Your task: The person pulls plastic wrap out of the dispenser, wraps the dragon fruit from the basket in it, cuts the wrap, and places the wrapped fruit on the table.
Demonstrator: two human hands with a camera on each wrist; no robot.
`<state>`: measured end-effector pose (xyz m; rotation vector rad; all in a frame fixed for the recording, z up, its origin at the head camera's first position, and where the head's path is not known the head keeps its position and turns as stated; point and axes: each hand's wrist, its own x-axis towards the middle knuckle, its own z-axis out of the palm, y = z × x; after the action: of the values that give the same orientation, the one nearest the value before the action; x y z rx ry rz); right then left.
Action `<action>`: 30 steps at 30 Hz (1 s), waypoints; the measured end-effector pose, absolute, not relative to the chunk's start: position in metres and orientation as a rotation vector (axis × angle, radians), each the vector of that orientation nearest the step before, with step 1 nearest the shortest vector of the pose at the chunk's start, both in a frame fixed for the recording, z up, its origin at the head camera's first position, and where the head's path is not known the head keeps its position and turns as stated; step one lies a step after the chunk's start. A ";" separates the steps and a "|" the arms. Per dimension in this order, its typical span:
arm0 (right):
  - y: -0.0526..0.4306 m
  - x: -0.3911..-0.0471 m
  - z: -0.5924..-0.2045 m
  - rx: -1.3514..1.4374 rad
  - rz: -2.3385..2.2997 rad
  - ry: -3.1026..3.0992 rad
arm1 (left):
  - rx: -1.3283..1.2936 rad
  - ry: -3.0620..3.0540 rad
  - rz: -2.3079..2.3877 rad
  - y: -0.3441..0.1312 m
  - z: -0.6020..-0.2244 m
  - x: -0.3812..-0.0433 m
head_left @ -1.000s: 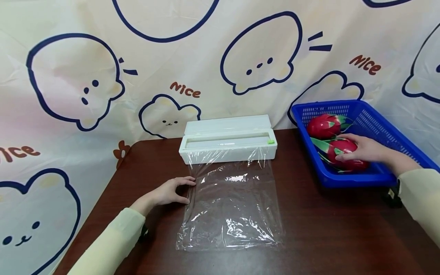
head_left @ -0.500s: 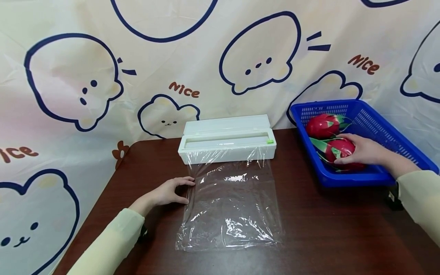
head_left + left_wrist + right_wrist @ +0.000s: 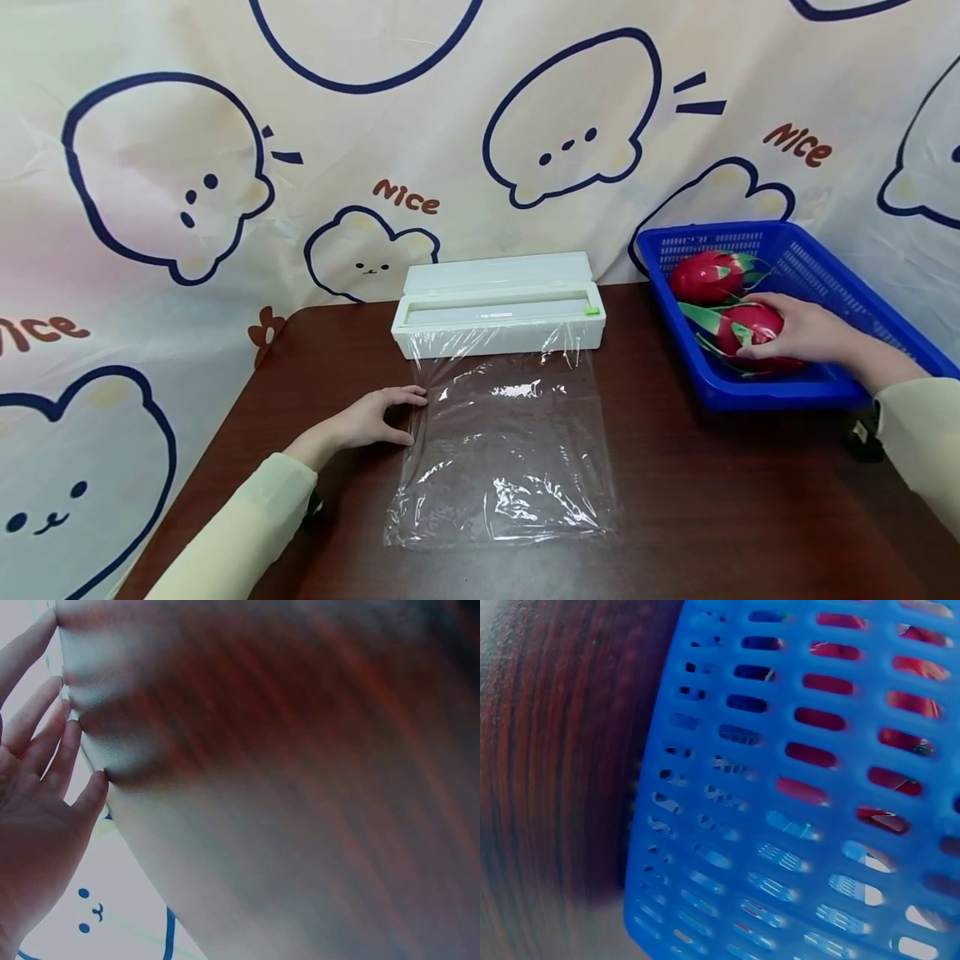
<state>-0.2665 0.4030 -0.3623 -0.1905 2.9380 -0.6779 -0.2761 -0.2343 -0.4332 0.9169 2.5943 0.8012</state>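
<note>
My left hand (image 3: 360, 421) lies on the table with its fingertips at the left edge of a sheet of clear cling film (image 3: 517, 467). That film runs forward out of a white cling film dispenser (image 3: 498, 271), whose lid stands up. In the left wrist view, the fingers of the left hand (image 3: 45, 795) are spread, tips against the tabletop. Inside a blue basket (image 3: 787, 397), my right hand (image 3: 813, 333) grips a red dragon fruit (image 3: 753, 321) with green leaves, thumb and fingers around it. Behind it lies another dragon fruit (image 3: 703, 277). The right wrist view shows the slotted basket wall (image 3: 720, 787), the hand hidden.
The dark wooden table (image 3: 697, 500) carries everything. A printed cloth backdrop (image 3: 450, 125) rises behind its far edge and along the left. A small green slider (image 3: 592, 311) sits at the dispenser's right end.
The right hand and the dragon fruit in it have shifted very slightly. The left hand, the cling film and the dispenser have stayed put.
</note>
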 end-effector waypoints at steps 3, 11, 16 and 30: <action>0.405 -0.264 -0.359 -0.184 -0.684 2.942 | 0.928 2.589 0.801 -0.233 -0.432 -0.276; 0.407 -0.261 -0.342 -0.213 -0.675 3.009 | 0.943 2.601 0.792 -0.233 -0.432 -0.276; 0.404 -0.255 -0.329 -0.200 -0.681 3.039 | 0.968 2.604 0.788 -0.233 -0.432 -0.276; 0.384 -0.235 -0.296 -0.223 -0.843 3.139 | 0.969 2.601 0.794 -0.233 -0.431 -0.273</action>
<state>-0.2350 0.3840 -0.2957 -0.2225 3.1395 -0.8434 -0.2731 -0.2334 -0.4309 0.9691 2.6010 0.7938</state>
